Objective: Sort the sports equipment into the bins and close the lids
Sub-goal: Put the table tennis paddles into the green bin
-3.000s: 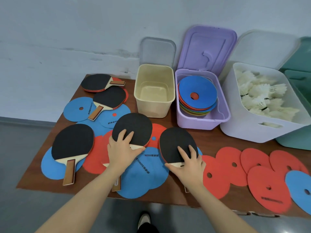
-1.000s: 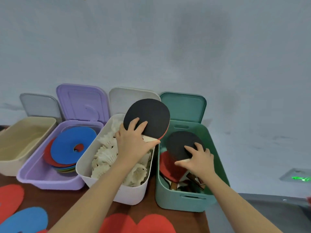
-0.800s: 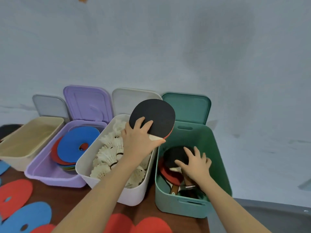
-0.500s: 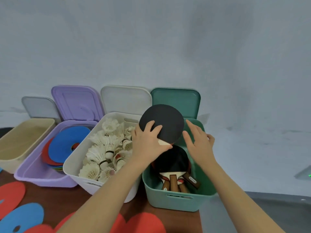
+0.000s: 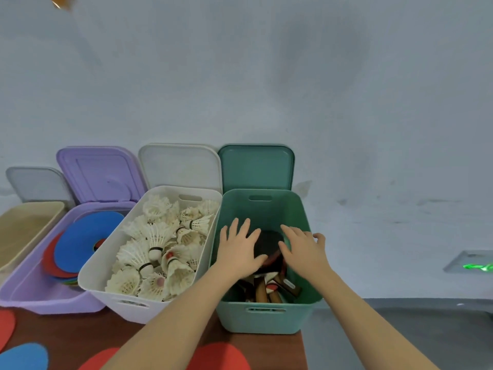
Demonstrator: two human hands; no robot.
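Note:
My left hand reaches into the green bin, its fingers spread straight on the black face of a table tennis paddle. That paddle lies on top of several other paddles in the bin. My right hand hovers open just right of the paddle, fingertips at its edge. The green lid stands upright behind the bin. Left of it, the white bin holds several shuttlecocks.
A purple bin with blue and red discs and a beige bin stand further left, lids leaning on the wall. Red discs and a blue disc lie on the brown table. The table ends just right of the green bin.
My left hand lowered its paddle from above the rim down onto the pile in the green bin. My right hand, which had laid its own paddle in, came down beside it.

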